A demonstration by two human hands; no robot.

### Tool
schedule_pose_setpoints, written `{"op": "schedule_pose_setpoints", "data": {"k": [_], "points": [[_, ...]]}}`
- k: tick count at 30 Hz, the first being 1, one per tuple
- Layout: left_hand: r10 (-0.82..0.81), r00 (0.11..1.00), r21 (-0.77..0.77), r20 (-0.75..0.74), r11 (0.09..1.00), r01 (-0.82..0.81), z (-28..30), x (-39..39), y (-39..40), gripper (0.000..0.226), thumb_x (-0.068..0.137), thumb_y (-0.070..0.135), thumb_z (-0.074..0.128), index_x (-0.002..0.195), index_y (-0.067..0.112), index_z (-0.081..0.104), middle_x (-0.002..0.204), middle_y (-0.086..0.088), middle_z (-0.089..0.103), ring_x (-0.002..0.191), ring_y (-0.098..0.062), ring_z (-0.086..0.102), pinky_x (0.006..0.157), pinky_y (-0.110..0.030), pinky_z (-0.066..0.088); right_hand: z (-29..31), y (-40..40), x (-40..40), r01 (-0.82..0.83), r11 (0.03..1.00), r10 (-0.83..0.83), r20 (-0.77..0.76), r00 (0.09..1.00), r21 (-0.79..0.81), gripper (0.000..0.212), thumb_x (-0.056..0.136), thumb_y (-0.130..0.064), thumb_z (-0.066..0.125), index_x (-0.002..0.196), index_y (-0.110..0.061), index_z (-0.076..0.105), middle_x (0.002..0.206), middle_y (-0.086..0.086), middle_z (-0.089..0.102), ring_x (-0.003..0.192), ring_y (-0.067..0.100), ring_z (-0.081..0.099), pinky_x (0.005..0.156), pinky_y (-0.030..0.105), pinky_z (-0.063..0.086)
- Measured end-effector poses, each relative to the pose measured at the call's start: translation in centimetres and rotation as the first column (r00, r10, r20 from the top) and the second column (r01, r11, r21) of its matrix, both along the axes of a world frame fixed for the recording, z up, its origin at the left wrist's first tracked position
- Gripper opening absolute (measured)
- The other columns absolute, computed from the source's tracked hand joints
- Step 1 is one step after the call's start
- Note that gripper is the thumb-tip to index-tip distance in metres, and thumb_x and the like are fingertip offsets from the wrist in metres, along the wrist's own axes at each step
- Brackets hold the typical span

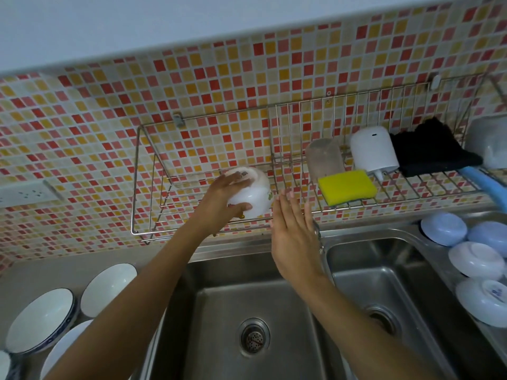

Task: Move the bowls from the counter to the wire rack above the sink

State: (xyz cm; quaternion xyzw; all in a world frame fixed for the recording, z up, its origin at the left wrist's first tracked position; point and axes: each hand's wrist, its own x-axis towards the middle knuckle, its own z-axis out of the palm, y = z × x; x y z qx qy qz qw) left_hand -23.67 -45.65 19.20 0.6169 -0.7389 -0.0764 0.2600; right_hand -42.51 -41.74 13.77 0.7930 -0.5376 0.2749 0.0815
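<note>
The left hand (219, 198) grasps a small white ceramic bowl with a floral print (251, 193), fingers over its upturned base and thumb under its lower side. The bowl is turned on its side, inside the left section of the steel wire rack (148, 187) fixed to the red-and-yellow mosaic tile wall (96, 119); whether it touches the rack's wires cannot be told. Just right of the held bowl, the right hand (295, 242) is released, flat with fingers stretched upward, holding nothing, in front of the rack's front rail. Farther right of that hand on the rack lie a yellow rectangular sponge (347, 187), an overturned clear plastic cup (325, 157), a white soap dispenser (373, 150) and a black folded cloth (430, 149). Below both hands is the stainless steel double sink (274, 297). Down to the left of the gripping hand, wide white bowls (108, 289) sit on the grey counter (41, 272); down to the right, overturned white bowls (476, 260) rest beside the sink.
</note>
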Motion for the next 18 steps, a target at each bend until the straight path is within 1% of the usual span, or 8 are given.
{"op": "schedule_pose_setpoints", "data": {"k": [3,5,8,10,12,14,16,18], "points": [[-0.019,1.000,0.030,-0.012,0.999,0.020,0.0,0.2,-0.9,0.058,0.085,0.027,0.068,0.139,0.025,0.047,0.153,0.001,0.036,0.144,-0.025,0.022,0.119,-0.045,0.019,-0.1,0.2,0.2,0.007,1.000,-0.007,0.050,0.999,0.006,0.052,0.101,-0.028,0.030,0.145,-0.002,0.040,0.153,0.015,0.038,0.146,0.027,0.027,0.121,0.042,0.000],[-0.018,0.999,0.035,0.028,0.999,0.017,0.0,0.2,-1.2,0.057,0.088,0.033,0.064,0.141,0.026,0.044,0.154,0.001,0.033,0.146,-0.027,0.018,0.120,-0.044,0.014,-0.1,0.2,0.3,0.012,1.000,-0.013,0.058,0.998,0.010,0.053,0.101,-0.030,0.029,0.145,-0.002,0.040,0.153,0.014,0.038,0.147,0.026,0.026,0.121,0.044,0.003],[0.010,0.995,-0.063,0.099,0.998,-0.003,-0.1,0.0,-0.4,0.052,0.094,0.046,0.045,0.143,0.029,0.040,0.155,-0.001,0.031,0.146,-0.028,0.018,0.119,-0.048,0.017,-0.1,0.2,0.1,0.001,1.000,-0.002,0.053,0.999,0.007,0.052,0.101,-0.028,0.032,0.147,-0.003,0.038,0.155,0.013,0.036,0.147,0.025,0.025,0.121,0.044,0.006],[0.023,0.991,-0.084,0.135,0.996,-0.011,-0.5,-0.3,0.9,0.051,0.099,0.044,0.033,0.148,0.028,0.031,0.157,0.002,0.026,0.147,-0.023,0.015,0.119,-0.045,0.018,-0.2,0.2,0.1,-0.006,1.000,0.005,0.052,0.999,0.011,0.052,0.102,-0.028,0.031,0.148,-0.004,0.035,0.157,0.012,0.032,0.148,0.025,0.022,0.121,0.044,0.004],[0.023,0.984,-0.029,0.174,0.999,-0.018,-0.8,-0.6,1.9,0.053,0.101,0.042,0.027,0.151,0.027,0.017,0.160,0.005,0.015,0.149,-0.018,0.006,0.118,-0.041,0.014,-0.4,0.3,0.1,-0.009,1.000,0.008,0.042,0.999,0.018,0.053,0.103,-0.029,0.029,0.150,-0.004,0.032,0.158,0.012,0.029,0.149,0.024,0.018,0.122,0.043,0.000],[0.022,0.978,0.004,0.208,1.000,-0.023,-0.7,-0.6,2.2,0.054,0.102,0.040,0.024,0.152,0.026,0.011,0.161,0.004,0.008,0.149,-0.018,0.002,0.119,-0.040,0.010,-0.4,0.4,0.2,-0.010,0.999,0.009,0.040,0.999,0.033,0.054,0.103,-0.029,0.026,0.150,-0.003,0.031,0.159,0.013,0.027,0.150,0.024,0.016,0.123,0.042,-0.002],[0.023,0.976,-0.004,0.216,1.000,-0.022,-0.5,-0.5,2.8,0.055,0.102,0.040,0.024,0.152,0.024,0.010,0.161,0.002,0.007,0.149,-0.020,0.003,0.120,-0.042,0.008,-0.2,0.4,0.3,-0.004,0.999,0.001,0.049,0.999,0.050,0.055,0.102,-0.031,0.024,0.150,-0.004,0.030,0.159,0.013,0.027,0.150,0.024,0.016,0.123,0.043,0.001],[0.044,0.986,-0.050,0.163,0.998,-0.036,-0.5,0.2,4.4,0.056,0.102,0.043,0.025,0.152,0.023,0.011,0.161,0.000,0.008,0.149,-0.020,0.004,0.120,-0.041,0.005,-0.1,0.6,0.7,0.010,0.998,-0.014,0.071,0.997,0.063,0.058,0.102,-0.036,0.023,0.151,-0.005,0.028,0.160,0.013,0.025,0.150,0.025,0.015,0.123,0.044,0.003]]}}
